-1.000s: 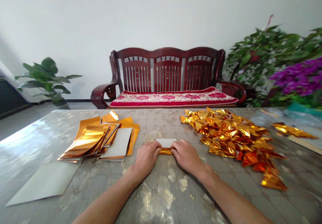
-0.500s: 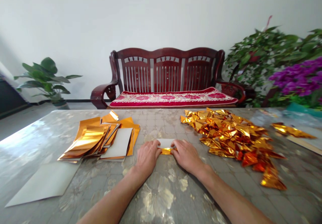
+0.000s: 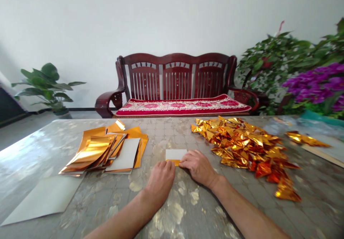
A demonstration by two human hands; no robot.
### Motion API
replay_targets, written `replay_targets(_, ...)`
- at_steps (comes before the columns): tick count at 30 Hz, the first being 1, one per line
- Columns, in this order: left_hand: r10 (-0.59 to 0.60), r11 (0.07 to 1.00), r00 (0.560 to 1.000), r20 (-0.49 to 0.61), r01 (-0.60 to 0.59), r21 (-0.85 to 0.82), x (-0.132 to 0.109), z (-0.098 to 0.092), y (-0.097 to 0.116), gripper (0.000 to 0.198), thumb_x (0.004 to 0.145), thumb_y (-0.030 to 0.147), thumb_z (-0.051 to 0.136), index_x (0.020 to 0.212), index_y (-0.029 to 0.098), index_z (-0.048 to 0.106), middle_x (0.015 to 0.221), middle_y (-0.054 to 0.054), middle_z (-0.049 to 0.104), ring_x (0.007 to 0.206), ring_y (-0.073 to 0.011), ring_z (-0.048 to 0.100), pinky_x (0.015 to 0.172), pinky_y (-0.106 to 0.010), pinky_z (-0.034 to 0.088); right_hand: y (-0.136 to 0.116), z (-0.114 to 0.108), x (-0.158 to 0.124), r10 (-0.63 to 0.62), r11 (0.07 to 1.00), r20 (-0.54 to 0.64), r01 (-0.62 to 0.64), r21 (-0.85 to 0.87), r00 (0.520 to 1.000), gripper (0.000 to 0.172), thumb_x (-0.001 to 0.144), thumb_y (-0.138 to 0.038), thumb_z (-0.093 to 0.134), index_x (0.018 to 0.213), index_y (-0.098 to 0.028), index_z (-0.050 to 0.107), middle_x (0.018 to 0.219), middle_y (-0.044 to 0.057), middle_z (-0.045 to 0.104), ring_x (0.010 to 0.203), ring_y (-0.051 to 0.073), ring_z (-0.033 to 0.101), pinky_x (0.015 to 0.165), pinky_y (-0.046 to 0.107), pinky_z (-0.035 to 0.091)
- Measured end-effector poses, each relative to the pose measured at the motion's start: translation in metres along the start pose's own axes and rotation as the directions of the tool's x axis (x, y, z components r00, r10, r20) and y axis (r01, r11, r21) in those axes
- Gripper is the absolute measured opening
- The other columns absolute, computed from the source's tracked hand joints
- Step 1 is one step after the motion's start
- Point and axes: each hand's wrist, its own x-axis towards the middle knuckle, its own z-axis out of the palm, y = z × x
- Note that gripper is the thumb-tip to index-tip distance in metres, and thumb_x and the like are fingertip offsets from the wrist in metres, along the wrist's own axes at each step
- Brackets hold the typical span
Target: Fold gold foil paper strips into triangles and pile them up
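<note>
A small folded paper (image 3: 176, 156) lies flat on the marble-patterned table (image 3: 166, 131), white side up, with a gold foil edge showing along its lower side. My right hand (image 3: 199, 167) touches its right end, fingers and thumb at the edge. My left hand (image 3: 161, 181) rests just below it, fingers together, apparently holding nothing. Left of my hands lies a loose stack of gold foil sheets (image 3: 107, 149), some showing white backs. To the right spreads a heap of folded gold foil triangles (image 3: 244, 146).
A large white-backed sheet (image 3: 45, 199) lies at the table's front left. A gold foil strip (image 3: 306, 139) lies at the far right. Behind the table stand a dark red wooden bench (image 3: 177, 81) with a red cushion, a leafy potted plant (image 3: 45, 88), and purple flowers (image 3: 314, 86).
My left hand has drawn back from the paper toward me and let go. More of the paper's white face shows. The whole view has shifted slightly.
</note>
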Motion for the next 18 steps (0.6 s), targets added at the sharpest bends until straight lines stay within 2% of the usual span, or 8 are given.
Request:
replay_targets(5,-0.021,0.996,1.0,0.005,0.021,0.086,-0.007,0.006,0.01,0.028,0.087,0.005,0.052,0.114,0.012,0.06,0.104,-0.012,0.063,0.095,-0.0255,0.062,0.079,-0.037,0.053,0.011,-0.002,-0.007,-0.035,0.996,-0.079,0.041,0.078,0.996,0.025,0.093,-0.014,0.053,0.079,-0.023,0.072,0.088,0.0,0.074,0.085,0.016,0.059,0.075,0.033,0.033)
replay_targets(10,-0.001,0.991,1.0,-0.014,0.003,0.132,-0.012,0.012,0.009,0.034,0.087,0.003,0.049,0.119,0.01,0.059,0.108,-0.014,0.063,0.102,-0.0271,0.06,0.082,-0.037,0.052,0.014,-0.002,-0.008,-0.027,0.991,-0.117,0.042,0.129,0.993,0.025,0.087,-0.009,0.052,0.073,-0.02,0.069,0.084,0.001,0.074,0.083,0.016,0.06,0.076,0.032,0.035)
replay_targets(14,0.002,0.995,0.999,-0.042,0.002,0.103,-0.013,0.006,0.006,0.029,0.089,0.006,0.049,0.114,0.011,0.062,0.104,-0.012,0.065,0.096,-0.0273,0.06,0.08,-0.04,0.051,0.016,-0.001,-0.009,-0.016,0.993,-0.14,0.032,0.115,0.99,0.024,0.08,-0.005,0.05,0.066,-0.019,0.065,0.077,0.002,0.072,0.078,0.016,0.058,0.074,0.031,0.036)
replay_targets(18,-0.049,0.997,0.997,-0.055,0.052,0.052,-0.007,0.001,0.0,0.021,0.089,0.01,0.052,0.105,0.014,0.065,0.095,-0.01,0.066,0.09,-0.0269,0.06,0.077,-0.04,0.049,0.01,-0.001,-0.008,-0.034,0.999,-0.12,0.038,0.035,0.992,0.023,0.079,-0.008,0.049,0.063,-0.019,0.062,0.068,0.003,0.066,0.071,0.017,0.054,0.069,0.031,0.034)
